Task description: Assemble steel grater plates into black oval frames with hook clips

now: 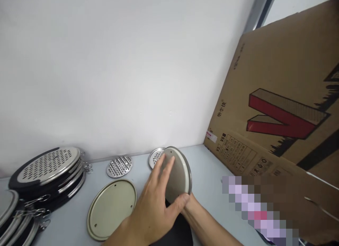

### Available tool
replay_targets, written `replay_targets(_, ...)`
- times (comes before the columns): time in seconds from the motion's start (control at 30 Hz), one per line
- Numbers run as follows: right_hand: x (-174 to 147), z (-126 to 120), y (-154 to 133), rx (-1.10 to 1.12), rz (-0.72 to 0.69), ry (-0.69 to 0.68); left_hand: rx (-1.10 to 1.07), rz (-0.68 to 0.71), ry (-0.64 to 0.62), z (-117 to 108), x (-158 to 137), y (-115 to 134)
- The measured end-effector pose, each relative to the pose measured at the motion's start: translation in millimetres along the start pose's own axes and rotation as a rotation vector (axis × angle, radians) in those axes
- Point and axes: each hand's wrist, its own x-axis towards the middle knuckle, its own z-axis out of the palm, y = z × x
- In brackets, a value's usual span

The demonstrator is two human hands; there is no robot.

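My left hand (pixel 156 203) grips a round grey-green lid (pixel 177 179), which is tilted up almost on edge. Its fingers lie across the lid's face and its thumb presses the lower right rim. A small hole shows near the top of the lid, and a darker rim lies behind it. My right forearm (pixel 206 217) comes in from the lower right, but the lid and the left hand hide the right hand's fingers. Flat beside my left wrist is a larger pale green round plate (pixel 112 209) with small holes. Below the hands lies something black (pixel 180 230), partly covered.
A round metal grater disc (pixel 119 166) and another grater disc (pixel 156 156) lie by the wall. Black-rimmed round graters (pixel 47 165) are stacked at left, with a second stack (pixel 16 221) nearer, both with wire clips. A large cardboard box (pixel 275 150) stands at right, beside a blurred-out patch (pixel 259 210).
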Motion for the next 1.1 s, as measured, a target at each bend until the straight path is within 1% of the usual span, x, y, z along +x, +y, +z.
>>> replay_targets(0.1,-8.3,7.4,-16.0,0.177,0.134,0.126,0.102,0.090,0.045,-0.2,-5.3,-6.1)
replay_targets(0.17,-11.1,9.2,-27.1,0.229,0.209,0.147,0.154,0.133,0.055,-3.7,-8.1,-7.9)
replay_targets(0.2,-11.5,8.4,-31.1,0.217,0.218,0.130,0.175,0.149,0.053,-5.4,-9.0,-8.1)
replay_targets(0.3,-9.4,1.4,-33.7,0.122,0.180,0.105,0.205,0.174,0.072,-6.7,-9.1,-9.8)
replay_targets(0.43,-3.6,-6.5,-24.8,0.041,0.079,0.173,0.221,0.229,0.202,-1.4,-4.9,-20.3)
replay_targets(0.53,0.0,-7.8,-18.6,0.051,0.058,0.180,0.235,0.255,0.246,0.8,-2.4,-29.0)
replay_targets(0.6,2.3,-8.0,-15.9,0.096,0.070,0.197,0.235,0.256,0.252,0.4,-1.4,-33.0)
replay_targets(0.73,6.4,-7.9,-13.4,0.228,0.139,0.297,0.251,0.251,0.229,-1.8,-0.4,-38.5)
replay_targets(0.8,7.7,-7.5,-13.2,0.244,0.170,0.344,0.267,0.245,0.218,-1.6,-0.3,-41.2)
replay_targets(0.9,8.8,-8.3,-12.9,0.211,0.191,0.377,0.265,0.232,0.217,1.3,-0.6,-45.0)
replay_targets(1.0,9.4,-11.3,-11.0,0.154,0.185,0.356,0.242,0.227,0.215,3.5,-0.7,-48.2)
replay_targets(1.1,9.0,-12.0,-9.1,0.151,0.154,0.293,0.152,0.224,0.205,-2.6,0.3,-49.6)
